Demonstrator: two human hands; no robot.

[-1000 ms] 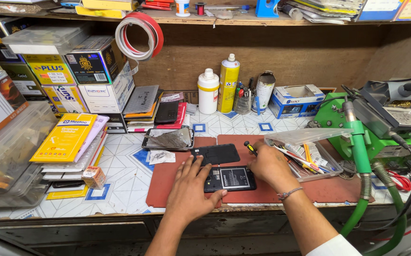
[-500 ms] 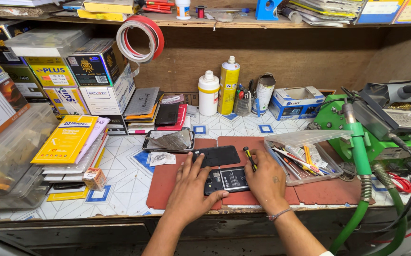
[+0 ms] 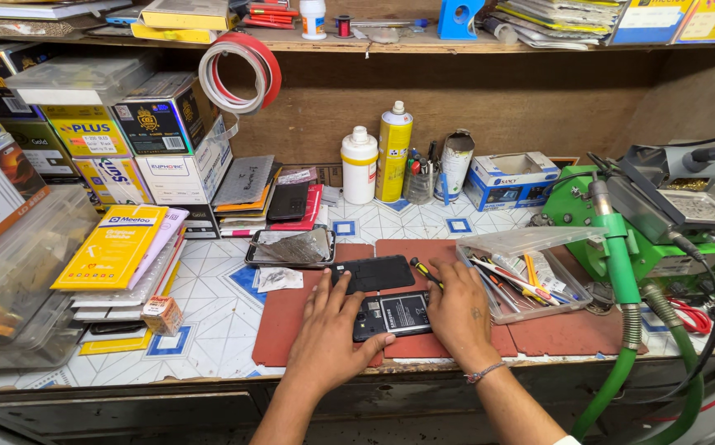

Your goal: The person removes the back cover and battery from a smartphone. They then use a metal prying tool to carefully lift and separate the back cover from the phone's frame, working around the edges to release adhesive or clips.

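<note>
Opened phone on red mat, pinned flat under spread left hand and gripped by right hand; back cover just beyond.

The left hand covers the left end of the opened black phone, and the right hand covers its right end, so neither edge shows. Both forearms run off the bottom edge. The small parts inside the phone are too fine to tell apart. The yellow-handled screwdriver disappears under the right hand's fingers.
</note>
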